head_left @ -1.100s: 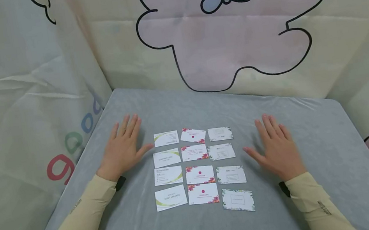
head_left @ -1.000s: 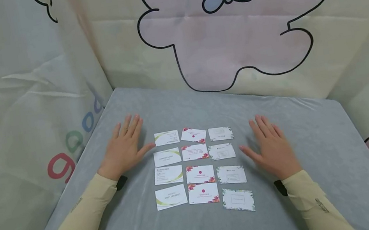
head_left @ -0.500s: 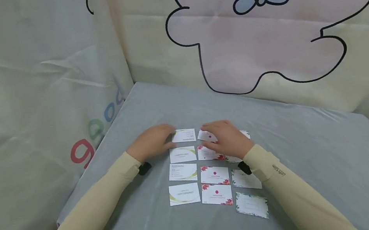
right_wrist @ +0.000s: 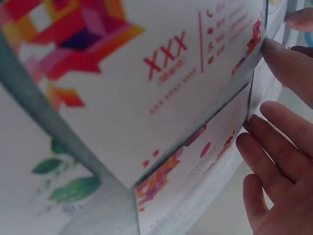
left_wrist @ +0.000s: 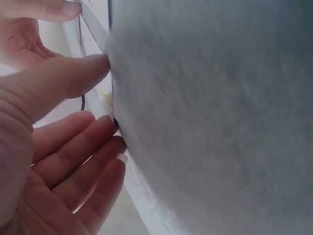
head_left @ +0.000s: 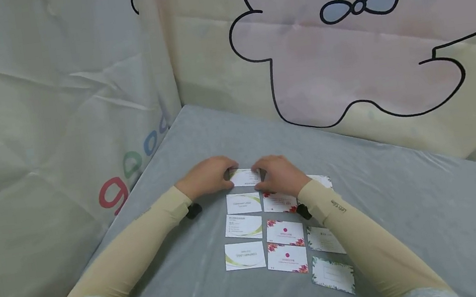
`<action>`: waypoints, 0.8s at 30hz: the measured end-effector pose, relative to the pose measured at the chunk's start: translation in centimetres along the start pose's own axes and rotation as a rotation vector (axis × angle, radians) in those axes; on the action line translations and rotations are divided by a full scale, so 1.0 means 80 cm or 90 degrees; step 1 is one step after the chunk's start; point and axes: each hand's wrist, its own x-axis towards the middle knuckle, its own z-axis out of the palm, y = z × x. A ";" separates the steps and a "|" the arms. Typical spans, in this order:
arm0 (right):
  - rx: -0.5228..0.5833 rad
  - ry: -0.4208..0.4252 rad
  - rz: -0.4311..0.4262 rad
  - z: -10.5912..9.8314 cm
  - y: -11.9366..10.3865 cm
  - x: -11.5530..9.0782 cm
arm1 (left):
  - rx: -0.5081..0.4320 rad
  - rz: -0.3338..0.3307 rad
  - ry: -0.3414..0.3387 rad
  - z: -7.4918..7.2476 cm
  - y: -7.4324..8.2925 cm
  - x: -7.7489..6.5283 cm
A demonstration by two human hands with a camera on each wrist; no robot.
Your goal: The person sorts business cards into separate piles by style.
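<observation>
A white business card (head_left: 245, 177) with a green swoosh lies at the far left of a card grid. My left hand (head_left: 210, 175) holds its left end, thumb at the near corner and bent fingers at the far one. At the right end, my right hand (head_left: 283, 175) holds it the same way. Beneath the right hand, the far red-floral card (right_wrist: 188, 164) is hidden in the head view, though the right wrist view shows it. A nearer red-floral card (head_left: 279, 202) is partly covered by that hand.
More swoosh cards (head_left: 244, 256), red-floral cards (head_left: 287, 258) and leaf-bordered cards (head_left: 332, 275) lie in columns on the grey cloth-covered table (head_left: 412, 215). My right sleeve (head_left: 359, 233) overlaps the leaf-bordered column. Printed fabric walls (head_left: 310, 77) stand behind and at the left.
Both hands, spread flat either side of the grid a second ago, have come inward to the far-left swoosh card. The right hand crossed over the red-floral column. The head view has turned right.
</observation>
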 end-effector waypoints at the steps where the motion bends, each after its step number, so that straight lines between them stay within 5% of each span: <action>1: 0.006 0.004 0.001 0.000 0.001 0.001 | 0.000 0.000 0.001 -0.001 -0.001 0.002; 8: 0.020 0.007 0.003 -0.002 0.001 0.001 | 0.004 0.010 -0.023 -0.004 -0.002 0.006; 16: -0.010 0.007 -0.006 -0.007 0.004 0.004 | 0.043 0.048 0.000 -0.005 -0.001 0.013; 20: -0.006 0.006 0.004 -0.018 0.015 0.020 | 0.027 0.032 -0.007 -0.014 -0.007 0.033; 24: 0.051 0.013 0.076 -0.028 0.031 0.041 | -0.008 -0.003 -0.016 -0.022 -0.016 0.066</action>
